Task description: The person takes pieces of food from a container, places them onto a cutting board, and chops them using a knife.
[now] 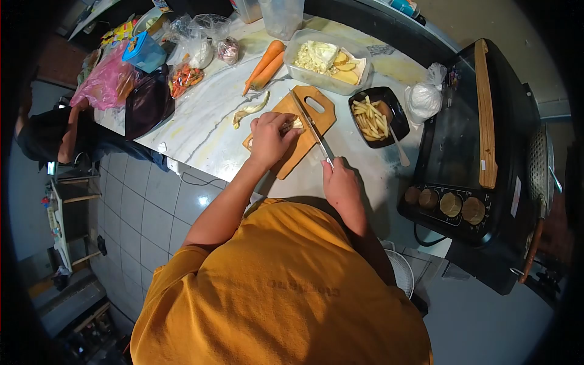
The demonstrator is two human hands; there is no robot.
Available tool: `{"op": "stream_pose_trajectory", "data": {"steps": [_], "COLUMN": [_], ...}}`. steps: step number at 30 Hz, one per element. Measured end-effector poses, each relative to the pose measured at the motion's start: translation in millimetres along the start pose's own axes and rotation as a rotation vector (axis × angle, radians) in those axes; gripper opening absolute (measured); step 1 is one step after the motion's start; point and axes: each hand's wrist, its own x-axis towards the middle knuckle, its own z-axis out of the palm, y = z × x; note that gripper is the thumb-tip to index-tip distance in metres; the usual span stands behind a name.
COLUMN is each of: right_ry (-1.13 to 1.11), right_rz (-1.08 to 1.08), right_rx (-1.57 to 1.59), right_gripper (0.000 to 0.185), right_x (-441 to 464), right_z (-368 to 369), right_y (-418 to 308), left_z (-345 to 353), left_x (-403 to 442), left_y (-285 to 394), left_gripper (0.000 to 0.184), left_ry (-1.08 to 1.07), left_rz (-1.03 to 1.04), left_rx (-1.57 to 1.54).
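My right hand is wrapped round the handle of a long knife, its blade slanting up and left across a wooden cutting board. On the board, my left hand curls its fingers over a pale piece of food, right beside the blade. My fingers partly cover the piece, so its kind is unclear. A curved, yellowish peel-like strip lies on the counter past my left hand. Two carrots rest farther back.
Beyond the board stands a plastic tub of chopped pale food. A black bowl holds cut sticks and a spoon. A toaster oven bounds the right side, near a bag of white powder. Another person is at the left.
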Motion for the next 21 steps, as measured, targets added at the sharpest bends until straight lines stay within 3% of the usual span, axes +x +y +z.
{"op": "stream_pose_trajectory", "data": {"steps": [21], "right_ry": [-0.012], "right_rz": [-0.071], "right_rx": [0.057], "right_gripper": [0.036], "right_x": [-2], "right_z": [8], "right_y": [3], "left_z": [13], "left_x": [-3], "left_y": [-9], "left_gripper": [0.012], "left_ry": [0.100], "left_rz": [0.067], "left_rx": [-0.046]}}
